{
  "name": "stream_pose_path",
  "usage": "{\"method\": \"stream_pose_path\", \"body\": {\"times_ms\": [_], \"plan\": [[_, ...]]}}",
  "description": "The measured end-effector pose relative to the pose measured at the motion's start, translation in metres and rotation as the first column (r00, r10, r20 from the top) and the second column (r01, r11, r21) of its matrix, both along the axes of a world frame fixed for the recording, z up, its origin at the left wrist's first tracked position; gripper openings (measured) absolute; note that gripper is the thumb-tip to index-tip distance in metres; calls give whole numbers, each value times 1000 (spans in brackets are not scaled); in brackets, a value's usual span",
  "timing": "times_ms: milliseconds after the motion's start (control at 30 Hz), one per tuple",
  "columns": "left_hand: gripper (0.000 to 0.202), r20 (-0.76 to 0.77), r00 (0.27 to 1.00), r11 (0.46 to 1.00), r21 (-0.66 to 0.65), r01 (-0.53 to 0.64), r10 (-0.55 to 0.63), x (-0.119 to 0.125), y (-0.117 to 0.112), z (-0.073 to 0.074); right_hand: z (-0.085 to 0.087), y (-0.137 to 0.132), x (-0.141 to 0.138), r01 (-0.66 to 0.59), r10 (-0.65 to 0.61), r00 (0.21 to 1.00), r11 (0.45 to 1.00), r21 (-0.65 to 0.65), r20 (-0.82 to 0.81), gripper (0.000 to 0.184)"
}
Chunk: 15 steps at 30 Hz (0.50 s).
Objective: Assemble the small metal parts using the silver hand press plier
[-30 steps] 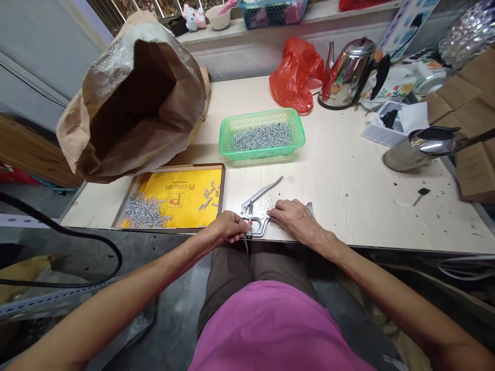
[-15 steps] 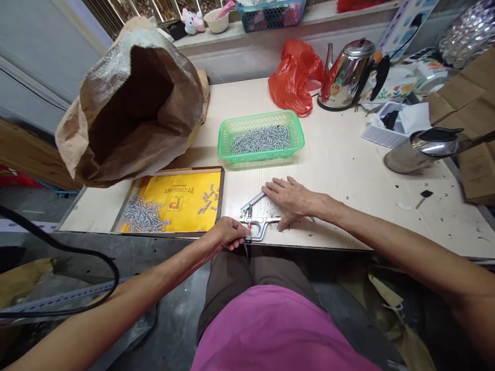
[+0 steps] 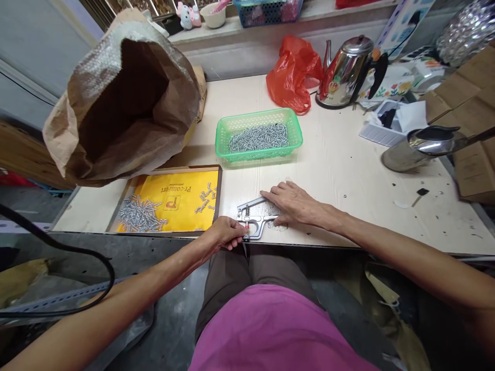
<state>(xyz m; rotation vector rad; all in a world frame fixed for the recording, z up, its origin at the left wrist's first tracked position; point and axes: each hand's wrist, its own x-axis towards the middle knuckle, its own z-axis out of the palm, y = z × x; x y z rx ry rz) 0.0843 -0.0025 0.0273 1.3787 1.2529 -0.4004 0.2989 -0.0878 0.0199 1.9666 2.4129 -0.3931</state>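
A pair of silver snap-fastener pliers [image 3: 256, 218] lies at the table's front edge, its jaws to the left and its handles spread. My right hand [image 3: 296, 202] is wrapped around the handle ends, fingers on the upper handle and thumb by the lower one. At the jaws, beside a red part, my left hand [image 3: 229, 232] is closed in a pinch. Whatever its fingertips hold is too small and hidden to name. Left of it, a shallow tray [image 3: 219, 198] lined with a yellow sheet [image 3: 154, 188] contains a heap of small metal pieces [image 3: 139, 214] and a scattered few.
A green basket [image 3: 220, 139] of small metal pieces stands behind the pliers. A large open paper sack [image 3: 181, 93] leans at the left. Behind are a red plastic bag [image 3: 288, 77] and a steel kettle [image 3: 340, 77]; a metal jug [image 3: 406, 153] stands right.
The fingers and thumb of my right hand have drawn closer together, and the upper handle has tipped down slightly. My left hand keeps its pinch at the jaws. The whole view has shifted a little.
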Motion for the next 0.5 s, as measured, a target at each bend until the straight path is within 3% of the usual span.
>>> {"method": "stream_pose_path", "body": {"times_ms": [100, 167, 200, 233, 300, 367, 400, 433, 500], "plan": [[35, 0, 1000, 999, 38, -3, 3, -5, -5, 2, -1, -5, -1, 10, -9, 999, 1000, 21, -39, 74], [36, -5, 997, 975, 206, 80, -80, -11, -11, 5, 0, -8, -2, 32, -29, 997, 999, 32, -65, 73], [35, 2, 989, 929, 343, 137, -146, -13, -14, 6, 1, -9, -3, 39, -36, 996, 999, 36, -78, 74], [34, 12, 975, 850, 493, 187, -221, -13, -17, 7, 2, -9, -3, 43, -39, 995, 998, 38, -93, 76], [25, 12, 923, 623, 741, 250, -384, -9, -22, 6, 4, -11, -5, 47, -42, 992, 998, 38, -122, 77], [27, -40, 844, 412, 860, 302, -534, 3, -24, 2, 4, -12, -6, 55, -48, 987, 998, 41, -154, 78], [36, -77, 799, 331, 883, 333, -597, 11, -23, -1, 3, -12, -7, 61, -53, 984, 997, 45, -171, 79], [45, -112, 755, 270, 891, 364, -646, 20, -21, -3, 2, -12, -7, 67, -56, 981, 996, 52, -187, 80], [54, -166, 692, 211, 880, 425, -702, 36, -16, -7, -2, -13, -5, 69, -54, 976, 996, 64, -212, 84]]}}
